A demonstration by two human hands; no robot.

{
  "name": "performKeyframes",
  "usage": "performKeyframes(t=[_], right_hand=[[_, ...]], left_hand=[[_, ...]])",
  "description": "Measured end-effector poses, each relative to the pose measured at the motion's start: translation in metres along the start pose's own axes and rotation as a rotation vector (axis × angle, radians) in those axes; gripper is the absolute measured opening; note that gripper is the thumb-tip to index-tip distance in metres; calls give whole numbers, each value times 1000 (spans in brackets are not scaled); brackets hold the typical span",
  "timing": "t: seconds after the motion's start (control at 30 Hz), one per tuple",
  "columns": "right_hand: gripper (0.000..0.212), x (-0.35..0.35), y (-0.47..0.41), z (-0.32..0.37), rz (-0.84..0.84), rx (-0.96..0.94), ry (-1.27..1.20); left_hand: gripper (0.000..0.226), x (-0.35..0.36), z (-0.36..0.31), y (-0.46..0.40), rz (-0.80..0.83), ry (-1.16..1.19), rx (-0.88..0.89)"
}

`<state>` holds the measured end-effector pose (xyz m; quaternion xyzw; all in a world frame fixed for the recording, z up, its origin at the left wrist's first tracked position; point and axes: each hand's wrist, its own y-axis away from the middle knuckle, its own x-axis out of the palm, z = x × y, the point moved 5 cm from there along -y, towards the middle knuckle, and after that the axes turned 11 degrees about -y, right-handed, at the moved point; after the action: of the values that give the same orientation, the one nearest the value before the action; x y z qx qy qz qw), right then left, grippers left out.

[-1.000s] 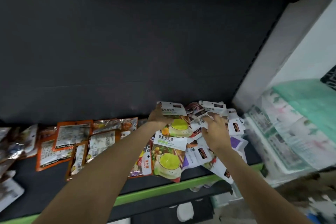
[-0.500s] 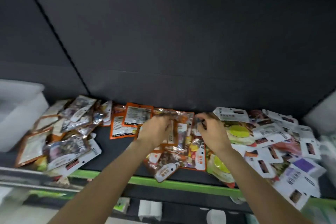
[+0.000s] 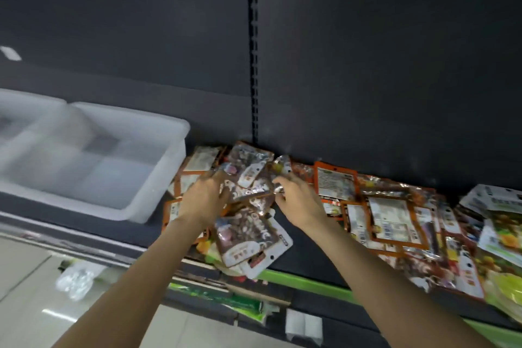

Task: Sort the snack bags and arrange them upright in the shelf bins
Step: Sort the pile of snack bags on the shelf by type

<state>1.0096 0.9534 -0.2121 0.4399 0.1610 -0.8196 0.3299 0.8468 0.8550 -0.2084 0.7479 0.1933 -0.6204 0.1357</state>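
Both hands, left [image 3: 204,197] and right [image 3: 297,200], grip a glossy brown snack bag [image 3: 248,183] with a white label; its print is blurred, unreadable.

The shelf bin [image 3: 158,150] is translucent white; the snack bags under the hands are dark brown [image 3: 248,189] with white label patches; those to the right are orange-bordered [image 3: 336,181] with pale printed panels; the far-right packets [image 3: 497,200] are white with black print; the shelf edge [image 3: 310,281] is bright green; the back panel [image 3: 367,65] is matte black.
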Motion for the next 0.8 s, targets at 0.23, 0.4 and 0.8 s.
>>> performKeyframes(t=[0.23, 0.4, 0.8], right_hand=[[81, 63, -56, 37, 152, 72, 164], [89, 65, -61, 25, 176, 96, 291], [68, 22, -31, -13, -48, 409, 322]], left_hand=[[36, 9, 53, -26, 112, 117, -23], [71, 32, 65, -44, 226, 105, -43], [70, 49, 78, -65, 199, 71, -11]])
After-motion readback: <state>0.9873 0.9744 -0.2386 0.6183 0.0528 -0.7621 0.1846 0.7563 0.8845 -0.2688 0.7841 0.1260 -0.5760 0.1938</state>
